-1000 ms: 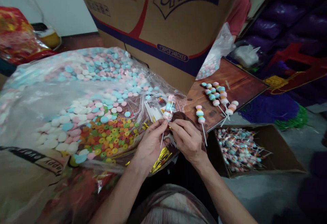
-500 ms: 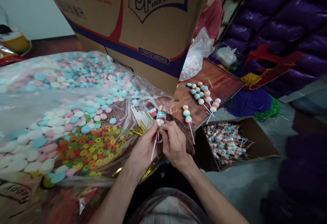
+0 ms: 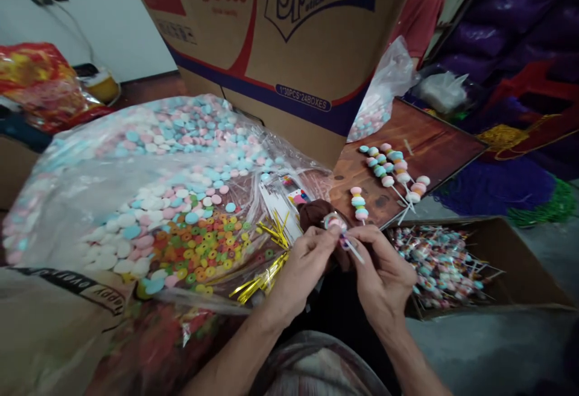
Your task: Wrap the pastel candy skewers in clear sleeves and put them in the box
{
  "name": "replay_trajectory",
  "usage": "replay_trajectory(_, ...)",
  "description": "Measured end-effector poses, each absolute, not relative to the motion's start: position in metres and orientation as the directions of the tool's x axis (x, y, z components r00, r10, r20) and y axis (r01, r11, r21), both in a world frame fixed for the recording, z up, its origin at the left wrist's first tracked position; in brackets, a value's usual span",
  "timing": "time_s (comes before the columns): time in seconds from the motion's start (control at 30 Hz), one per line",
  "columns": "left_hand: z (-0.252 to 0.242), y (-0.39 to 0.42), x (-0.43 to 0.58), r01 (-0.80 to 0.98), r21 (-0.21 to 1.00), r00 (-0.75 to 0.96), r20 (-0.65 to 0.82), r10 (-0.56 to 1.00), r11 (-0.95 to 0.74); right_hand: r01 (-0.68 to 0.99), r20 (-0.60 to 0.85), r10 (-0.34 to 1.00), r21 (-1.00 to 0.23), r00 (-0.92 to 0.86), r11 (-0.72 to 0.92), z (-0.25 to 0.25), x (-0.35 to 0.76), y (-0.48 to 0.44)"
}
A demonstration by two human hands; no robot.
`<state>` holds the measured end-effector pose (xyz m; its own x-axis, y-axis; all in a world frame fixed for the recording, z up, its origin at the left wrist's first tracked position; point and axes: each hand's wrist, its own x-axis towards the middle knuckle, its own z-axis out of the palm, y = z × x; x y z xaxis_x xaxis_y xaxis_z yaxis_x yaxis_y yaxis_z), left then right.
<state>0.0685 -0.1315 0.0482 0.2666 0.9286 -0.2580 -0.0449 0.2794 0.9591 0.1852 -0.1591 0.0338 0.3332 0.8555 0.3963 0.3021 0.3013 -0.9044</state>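
Between my hands is a candy stick (image 3: pixel 335 222) in a clear wrapper, its white stick slanting down to the right. My left hand (image 3: pixel 310 260) pinches the wrapped candy near its base. The fingers of my right hand (image 3: pixel 382 275) are closed at the gathered wrapper by the stick, where a purple bit shows. Just beyond my right hand lies an unwrapped candy stick (image 3: pixel 359 204) with pink, blue and yellow pieces. Gold twist ties (image 3: pixel 265 278) lie left of my left hand, beside printed wrappers (image 3: pixel 279 210). Dark brown cloth (image 3: pixel 312 214) sits behind the held candy.
An open plastic bag of pastel candies (image 3: pixel 181 125) and ring candies (image 3: pixel 199 248) spreads to the left. A tall carton (image 3: pixel 289 64) stands ahead. Several bare candy sticks (image 3: pixel 393 164) lie on the wooden table (image 3: pixel 438 131). An open box (image 3: pixel 511 269) holds wrapped sticks. A person's red sleeve (image 3: pixel 418 19) shows behind.
Both hands have moved right with the candy stick, which now tilts, its stick end toward the right. The camera view has swung left.
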Motion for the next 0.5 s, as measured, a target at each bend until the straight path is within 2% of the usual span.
replay_trajectory(0.1,0.048,-0.135,0.076,-0.104,0.963,0.345,-0.198,0.918,0.247,0.105,0.206,0.9,-0.978,0.385,0.179,0.025,0.199,-0.172)
replay_trajectory(0.2,0.047,-0.138,0.087,-0.127,0.976,0.269,-0.135,0.954,0.174,-0.063,0.025,0.934,-0.997,0.356,0.051,0.018,0.212,-0.184)
replay_trajectory(0.27,0.044,-0.138,0.096,-0.056,0.995,0.211,-0.074,0.975,0.088,-0.098,-0.061,0.947,-0.995,0.315,-0.031,0.014,0.215,-0.192)
replay_trajectory(0.37,0.039,-0.133,0.108,0.089,0.996,0.273,-0.009,0.962,-0.016,-0.186,-0.172,0.929,-0.976,0.326,-0.116,0.006,0.218,-0.201)
replay_trajectory(0.43,0.038,-0.125,0.109,0.15,0.986,0.299,0.02,0.954,-0.068,-0.299,-0.229,0.885,-0.948,0.406,-0.108,-0.001,0.229,-0.202)
replay_trajectory(0.5,0.035,-0.112,0.1,0.224,0.968,0.195,0.069,0.978,-0.113,-0.384,-0.26,0.81,-0.922,0.525,-0.047,-0.009,0.252,-0.2)
